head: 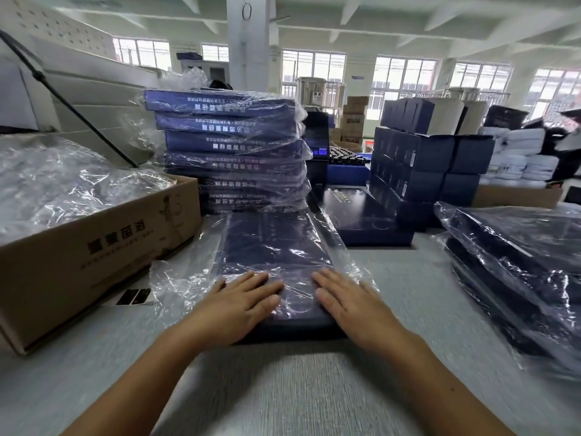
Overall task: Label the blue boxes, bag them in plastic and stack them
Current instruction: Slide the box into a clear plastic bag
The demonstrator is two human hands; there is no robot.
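Desk [283, 388], packing room, seen from beside the worker.

- Left grip [242, 305] and right grip [349, 305]: both laid flat, fingers straight and apart, clamped on nothing. They press side by side on the near end of 1 blue box [276, 247].
- That box lies flat on the desk, its long side running away from the grips, under a loose plastic bag [345, 259]. The film covers the far end and both flanks. The frame is blurred at the near edge, so I cannot tell whether the bag mouth has cleared that end, though it looks bare.
- Straight beyond the grips, touching the box's far end: a tall stack of bagged boxes [232, 146], film crumpled at its right side.
- Well right of the right grip: a second, lower pile of bagged boxes [518, 278].
- Beyond and right of the right grip: 1 unbagged box [361, 212] flat on the desk, with a block of smaller blue cartons [424, 162] behind it.
- Left of the left grip: a cardboard carton [94, 256] heaped with spare plastic [63, 184].

Judgement on progress: well under way. 2 piles are bagged and stacked. The box in hand is mid-bagging and needs seating in its bag and lifting onto the stack. At least 1 bare box waits its turn.
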